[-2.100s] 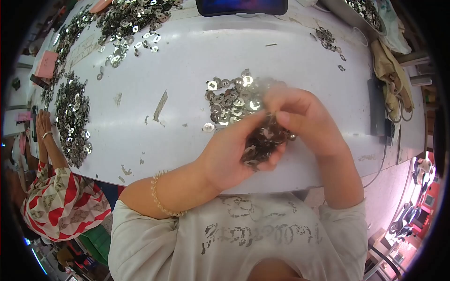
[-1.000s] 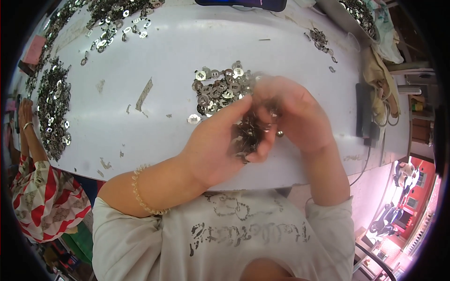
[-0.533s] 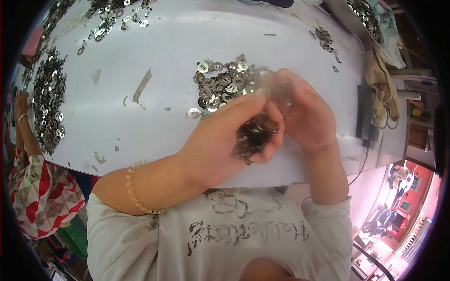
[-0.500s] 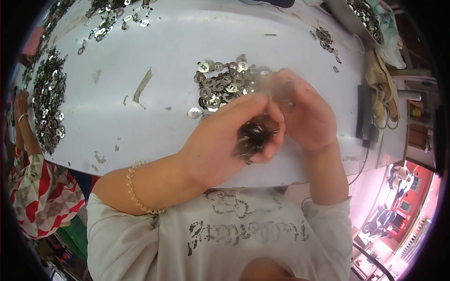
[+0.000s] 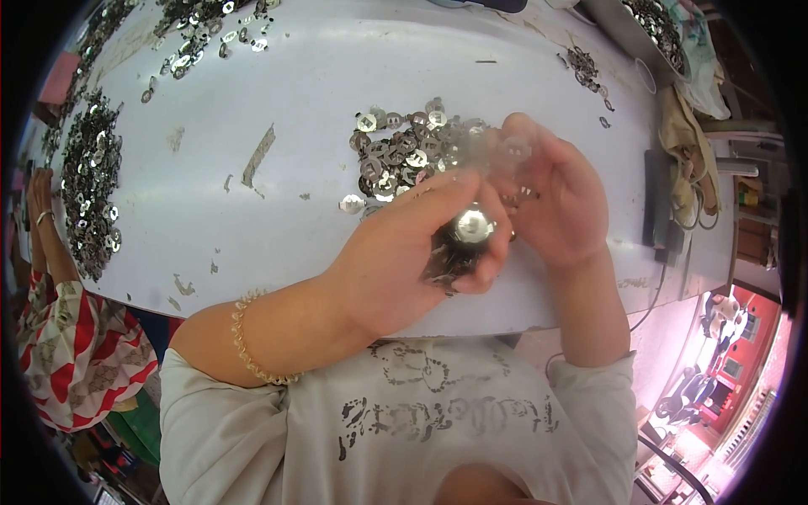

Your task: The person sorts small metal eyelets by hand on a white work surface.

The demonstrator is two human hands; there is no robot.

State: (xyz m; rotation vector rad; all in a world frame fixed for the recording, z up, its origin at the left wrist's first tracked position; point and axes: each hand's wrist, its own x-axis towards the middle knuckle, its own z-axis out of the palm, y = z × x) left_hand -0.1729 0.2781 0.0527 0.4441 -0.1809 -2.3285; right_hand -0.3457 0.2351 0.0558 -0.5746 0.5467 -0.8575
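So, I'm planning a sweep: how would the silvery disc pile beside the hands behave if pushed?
The disc pile would probably spread: its pieces look loose. Flat and shiny, they may slide, not roll; looking thin, each is likely light.

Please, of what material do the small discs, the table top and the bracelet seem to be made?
Small discs: probably thin polished metal, given their mirror-like glints.
Table top: smooth and pale, perhaps laminate or painted board, judging by its soft sheen.
Bracelet: yellowish, with small bead-like parts; whether plastic, glass or metal cannot be told.
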